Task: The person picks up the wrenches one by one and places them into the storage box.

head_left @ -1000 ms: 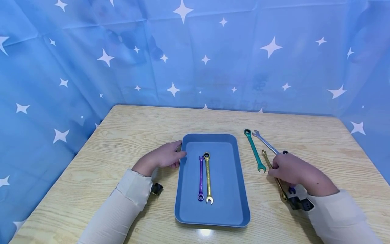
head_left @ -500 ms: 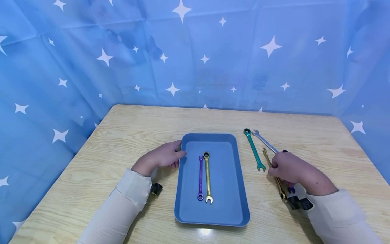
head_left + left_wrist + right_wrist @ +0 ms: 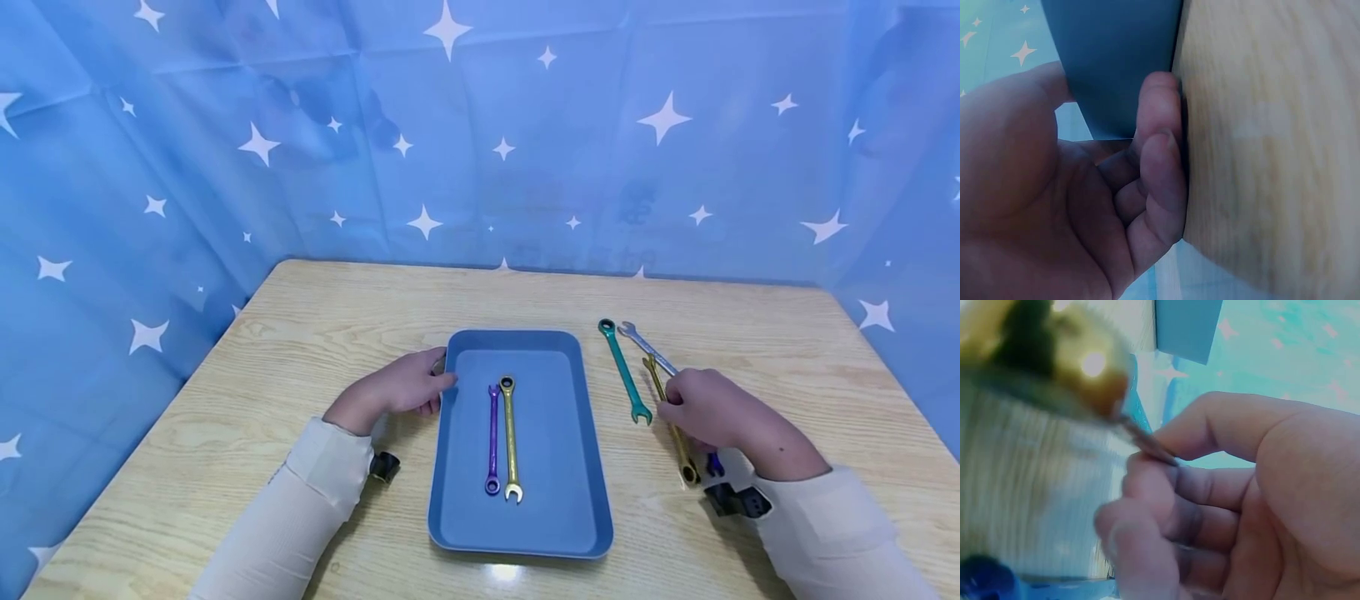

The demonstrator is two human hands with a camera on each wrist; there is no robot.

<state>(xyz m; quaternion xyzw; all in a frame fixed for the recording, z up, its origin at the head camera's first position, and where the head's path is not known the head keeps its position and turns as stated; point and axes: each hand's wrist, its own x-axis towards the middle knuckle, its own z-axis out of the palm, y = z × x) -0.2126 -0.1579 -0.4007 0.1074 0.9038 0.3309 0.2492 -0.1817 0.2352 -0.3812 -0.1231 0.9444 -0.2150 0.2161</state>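
Pale wood-grained table (image 3: 360, 312) under a blue curtain (image 3: 540, 167) printed with white stars. On its right side a gold wrench (image 3: 681, 446) is pinched in the right hand (image 3: 708, 408), thumb against curled fingers; its ring end points toward the person, and I cannot tell whether it touches the tabletop. In the head view its far end meets the line of a silver wrench (image 3: 655, 349), which slants away from under the hand. Just beside these, to the left, lies a green wrench (image 3: 626, 373), ring end away from the person. Part of a blue-purple wrench (image 3: 715, 464) shows below the right hand, the rest hidden. Further left sits a blue tray (image 3: 555, 454), where a purple wrench (image 3: 492, 437) and a yellow wrench (image 3: 512, 437) lie side by side lengthwise. At its left edge the left hand (image 3: 405, 383) grips the tray, thumb over the rim and fingers against the outer wall. Both arms have white sleeves (image 3: 300, 517), with a black wrist device (image 3: 737, 500) by each cuff
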